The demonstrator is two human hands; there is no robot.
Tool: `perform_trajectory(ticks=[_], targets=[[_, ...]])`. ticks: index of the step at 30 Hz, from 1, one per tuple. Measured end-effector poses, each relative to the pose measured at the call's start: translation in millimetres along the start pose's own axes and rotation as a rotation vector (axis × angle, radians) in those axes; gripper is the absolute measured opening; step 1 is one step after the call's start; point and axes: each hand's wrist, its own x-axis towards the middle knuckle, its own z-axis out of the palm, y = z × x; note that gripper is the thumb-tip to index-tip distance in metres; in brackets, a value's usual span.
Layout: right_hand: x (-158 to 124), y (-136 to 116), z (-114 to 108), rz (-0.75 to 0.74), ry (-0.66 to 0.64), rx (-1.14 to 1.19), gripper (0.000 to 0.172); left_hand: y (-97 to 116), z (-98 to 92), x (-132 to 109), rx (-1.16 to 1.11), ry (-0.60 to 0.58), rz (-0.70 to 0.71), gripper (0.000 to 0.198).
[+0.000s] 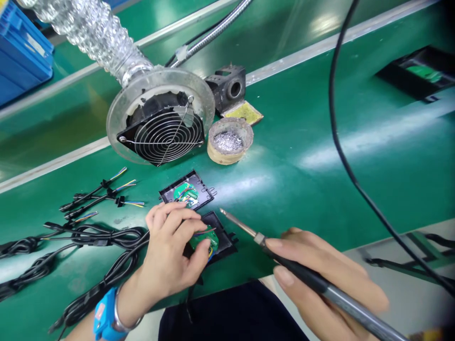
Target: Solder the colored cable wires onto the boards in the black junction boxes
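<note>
PCB (213,242) sits in black tray (224,237) nr surface's (284,189) near edge. My L hand (172,244)'s half-curled over it, can't tell if gripping; R hand (334,270)'s closed round soldering iron (302,272). I'd worry: iron slips, scorches PCB.

Left fingers (188,228) bend downward; right fingers (309,250) pinch, the blurred lower ones seemingly folded.

blue bin (24,57) sitting upper left | foil duct (90,40) running down to fan (167,141) | braided hose (220,32) curving behind fan | tub (225,156) standing just beside fan, holding shiny scraps | dark holder (222,92) standing behind tub | yellow sponge (243,112) lying at holder's foot | blurred black case (398,76) lying far right
</note>
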Motion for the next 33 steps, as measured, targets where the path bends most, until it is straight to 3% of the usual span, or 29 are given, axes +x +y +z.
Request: perform_trajectory(ticks=[5, 9, 19, 22, 27, 33], targets=[[0, -8, -15, 0.045, -0.122, 0.024, 0.029, -3, -0.7, -1, 0.072, -0.059, 0.042, 0.008], [3, -8, -12, 0.068, -0.191, 0.065, 0.024, -4, 0.5, -1, 0.116, -0.102, 0.066, 0.008], [0, -3, 0, 0.017, -0.124, 0.030, 0.028, -3, 2.7, -3, 0.139, -0.077, 0.073, 0.008], [0, 6, 13, -0.011, -0.076, -0.026, 0.036, 2, 1.5, -1, 0.105, -0.073, 0.027, 0.010], [1, 12, 35, -0.038, -0.039, -0.070, 0.033, 11, 0.8, 5, 0.096, -0.090, -0.031, 0.012], [0, 13, 32, -0.026, -0.065, -0.016, 0.040, 9, 1.9, 5, 0.073, -0.169, -0.002, 0.013]])
